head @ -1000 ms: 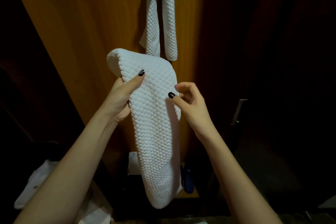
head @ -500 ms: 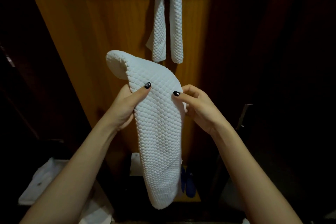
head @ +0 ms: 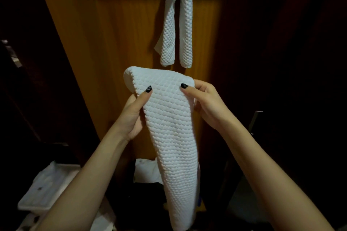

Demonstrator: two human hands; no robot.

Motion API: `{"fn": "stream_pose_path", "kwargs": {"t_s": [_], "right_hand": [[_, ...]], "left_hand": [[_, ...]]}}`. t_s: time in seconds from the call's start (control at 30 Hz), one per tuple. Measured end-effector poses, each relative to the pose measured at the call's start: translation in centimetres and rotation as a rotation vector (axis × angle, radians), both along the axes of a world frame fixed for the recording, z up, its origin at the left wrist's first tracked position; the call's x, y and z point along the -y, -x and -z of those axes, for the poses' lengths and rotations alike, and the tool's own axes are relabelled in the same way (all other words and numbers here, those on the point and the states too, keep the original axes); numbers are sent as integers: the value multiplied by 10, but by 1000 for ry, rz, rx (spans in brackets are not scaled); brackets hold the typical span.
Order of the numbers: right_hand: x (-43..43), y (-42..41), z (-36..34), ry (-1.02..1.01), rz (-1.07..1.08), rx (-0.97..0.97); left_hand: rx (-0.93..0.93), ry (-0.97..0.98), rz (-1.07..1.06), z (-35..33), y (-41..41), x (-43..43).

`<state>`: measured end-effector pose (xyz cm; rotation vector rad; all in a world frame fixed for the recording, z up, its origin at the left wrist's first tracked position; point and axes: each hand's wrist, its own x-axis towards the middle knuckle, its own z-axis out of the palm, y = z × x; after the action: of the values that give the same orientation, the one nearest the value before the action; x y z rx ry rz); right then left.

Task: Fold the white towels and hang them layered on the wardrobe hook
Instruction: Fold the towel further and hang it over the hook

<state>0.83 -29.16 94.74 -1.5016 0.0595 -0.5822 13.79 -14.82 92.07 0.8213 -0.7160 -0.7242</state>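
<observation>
Wooden wardrobe panel [head: 120,43] ahead, one waffle towel [head: 185,24] already hung. My left hand [head: 134,114] and right hand [head: 208,103] pinch the folded towel [head: 172,137] at its top edge; soft, light, floppy, so best gripped at the fold.

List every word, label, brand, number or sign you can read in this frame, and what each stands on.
No text can be read here.
Folded towel, held by left hand and right hand: waffle weave only, no label in view.
Hanging towel: the same.
White item at lower left: one small dark mark, too blurred to read.
</observation>
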Motion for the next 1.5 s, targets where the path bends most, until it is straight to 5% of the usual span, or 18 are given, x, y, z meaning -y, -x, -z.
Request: {"fn": "stream_pose_path", "kwargs": {"t_s": [0.23, 0.4, 0.6, 0.77, 0.87, 0.97, 1.17, 1.5], "right_hand": [[4, -2, 14, -4, 183, -134], [1, 5, 41, 140, 433, -52], [-15, 19, 101, 33, 283, -52], [-23, 16, 122, 232, 224, -171], [-31, 11, 128, 292, 337, -83], [-31, 9, 132, 230, 445, -15], [-21, 11, 123, -65, 334, -35], [-6, 23, 106, -21, 255, -86]], "left_hand": [[-51, 41, -14, 6, 10, 8], [-24, -14, -13, 3, 11, 16], [25, -6, -59, -6, -6, 13], [72, -18, -91, -18, -25, 12], [58, -28, -134, -20, -32, 15], [3, -53, -171, -17, -37, 17], [-75, -76, -124, -9, -43, 18], [-48, -36, 19, -18, -30, 22]]}}
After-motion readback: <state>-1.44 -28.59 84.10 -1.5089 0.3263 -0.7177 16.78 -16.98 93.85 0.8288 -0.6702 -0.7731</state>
